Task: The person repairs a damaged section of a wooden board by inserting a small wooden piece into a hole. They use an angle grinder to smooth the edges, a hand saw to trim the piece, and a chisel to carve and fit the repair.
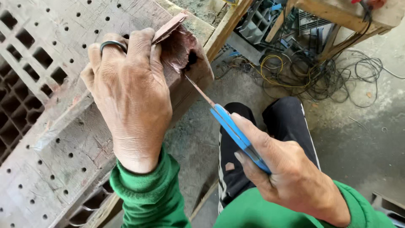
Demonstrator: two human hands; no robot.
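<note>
Left hand (128,97) is flat on the perforated wooden bench (50,139), fingers (141,42) pressed together, pinning a reddish scrap of leather (179,46) at the bench corner. Right hand (282,169) has its fingers wrapped round a blue-handled knife (236,133), blade tip touching the scrap just below those fingers.

Bright even daylight, soft shadows, sharp focus

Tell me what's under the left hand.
The left hand presses a thin reddish sheet onto a perforated board. How far the sheet extends beneath the palm is hidden.
</note>
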